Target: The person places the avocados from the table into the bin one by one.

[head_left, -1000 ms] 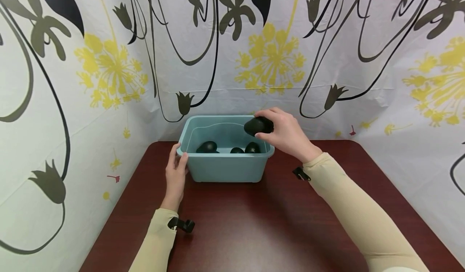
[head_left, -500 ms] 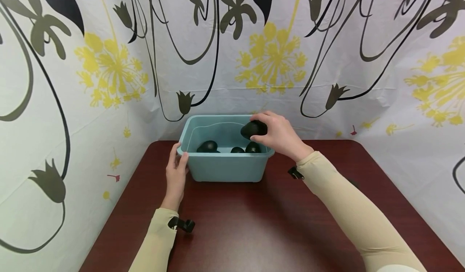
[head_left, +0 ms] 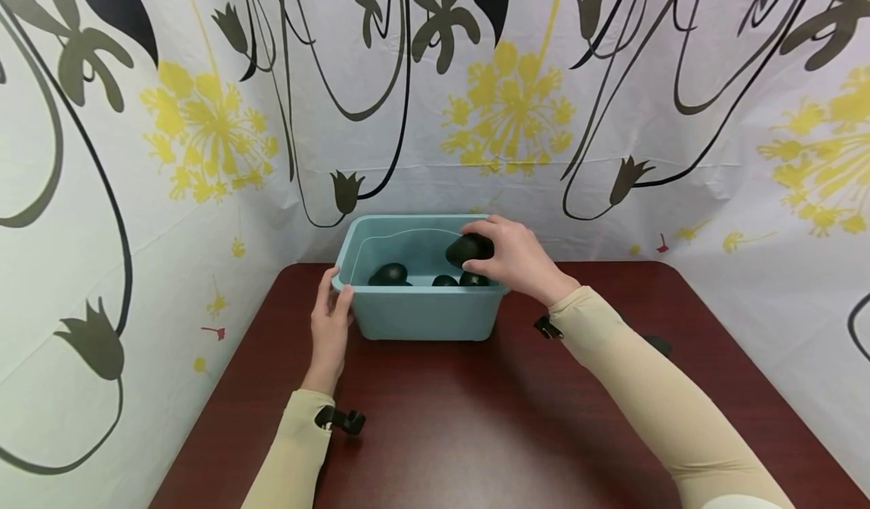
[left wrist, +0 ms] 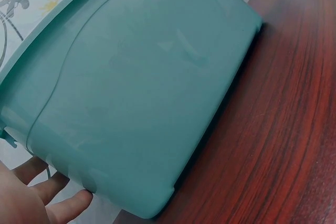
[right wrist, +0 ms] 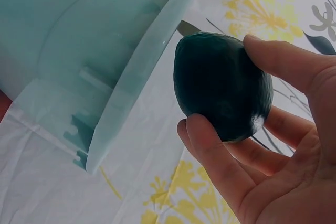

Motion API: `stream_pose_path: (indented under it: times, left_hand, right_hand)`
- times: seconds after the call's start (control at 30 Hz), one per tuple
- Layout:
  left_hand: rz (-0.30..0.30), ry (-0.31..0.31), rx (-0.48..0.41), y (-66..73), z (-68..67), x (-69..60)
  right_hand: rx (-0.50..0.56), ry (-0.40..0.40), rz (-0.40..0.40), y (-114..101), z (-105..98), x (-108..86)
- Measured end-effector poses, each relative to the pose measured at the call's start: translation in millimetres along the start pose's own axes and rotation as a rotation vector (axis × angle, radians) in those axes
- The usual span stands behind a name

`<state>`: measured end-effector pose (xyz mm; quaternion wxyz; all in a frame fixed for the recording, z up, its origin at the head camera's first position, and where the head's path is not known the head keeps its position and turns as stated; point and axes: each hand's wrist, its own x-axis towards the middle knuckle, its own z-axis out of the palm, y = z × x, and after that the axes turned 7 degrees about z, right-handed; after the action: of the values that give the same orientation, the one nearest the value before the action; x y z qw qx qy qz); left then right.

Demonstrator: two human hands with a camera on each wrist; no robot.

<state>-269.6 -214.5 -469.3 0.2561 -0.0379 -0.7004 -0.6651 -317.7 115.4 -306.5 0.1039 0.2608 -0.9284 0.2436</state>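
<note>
Nearest, two pale sleeves [head_left: 655,396] come in from the lower edge, each with a black clip [head_left: 340,421] at its wrist, above a dark red table [head_left: 421,411] with a wood grain. Farther in, the left hand [head_left: 329,331] rests at the near left corner of a blue-green tub [head_left: 421,314]; its fingers are parted and nearly straight, their tips touching the side below the rim, with the thumb at the front of the corner. Beyond the right sleeve a dark patch [head_left: 657,343] shows on the table, mostly hidden, and I cannot tell what it is. The tub stands upright toward the far edge of the table. Inside it lie at least three dark avocados [head_left: 389,274], one toward the left and two close together at the right, their lower parts hidden by the front wall. At the tub's right end the right hand [head_left: 515,256] pinches another avocado [right wrist: 223,87] between thumb and fingers, parted just by its width, up near rim height above the right-hand pair. Behind everything hangs a white cloth [head_left: 306,139] printed with yellow flower heads and grey and black stems.
</note>
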Motion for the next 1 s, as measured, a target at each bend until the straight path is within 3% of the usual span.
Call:
stream_pose_path:
  times: [0.67, 1.0]
  left_hand:
    - [0.0, -0.006, -0.005, -0.1, 0.0, -0.1]
    - [-0.002, -0.009, -0.014, 0.0, -0.7, 0.5]
  right_hand:
    - [0.002, -0.012, -0.011, -1.2, 3.8, 0.0]
    - [-0.01, -0.032, 0.029, 0.3, 4.3, -2.0]
